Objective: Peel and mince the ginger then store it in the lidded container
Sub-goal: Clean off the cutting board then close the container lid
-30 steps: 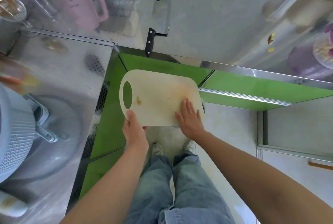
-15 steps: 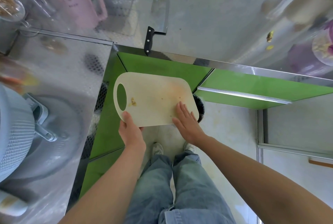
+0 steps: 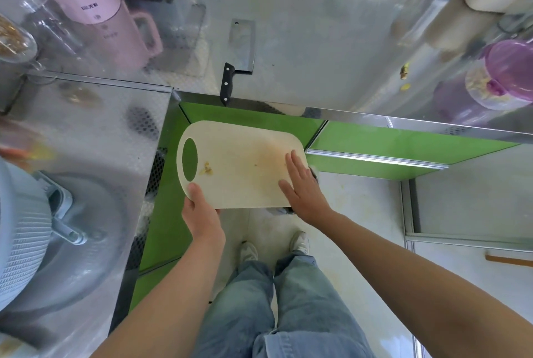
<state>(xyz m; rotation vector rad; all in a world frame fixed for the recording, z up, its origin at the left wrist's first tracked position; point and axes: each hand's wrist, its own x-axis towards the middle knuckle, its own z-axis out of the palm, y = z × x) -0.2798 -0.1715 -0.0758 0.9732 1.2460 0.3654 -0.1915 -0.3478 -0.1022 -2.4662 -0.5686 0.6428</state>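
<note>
Sticking to the white cutting board (image 3: 245, 161), just beside its handle hole, a small clump of ginger scraps (image 3: 207, 168) is waiting to be cleared. The left hand (image 3: 202, 213) is holding the board's near left corner, its grip closed on the edge with the thumb on top. The right hand (image 3: 304, 184) is lying flat on the right end, fingers straight, grasping nothing. The board is hanging past the counter (image 3: 317, 40) edge, above the floor (image 3: 360, 207).

I am judging that the flat palm should be sweeping across to the clump while the left grip is tilting the board steadily, so that nothing is scattering.

A dark thing (image 3: 315, 176) under the board's right end is mostly hidden; possibly it is a bin. The purple lidded container (image 3: 501, 75), far right on the counter, is blurred, so I cannot tell whether its lid is sitting fully closed.
</note>
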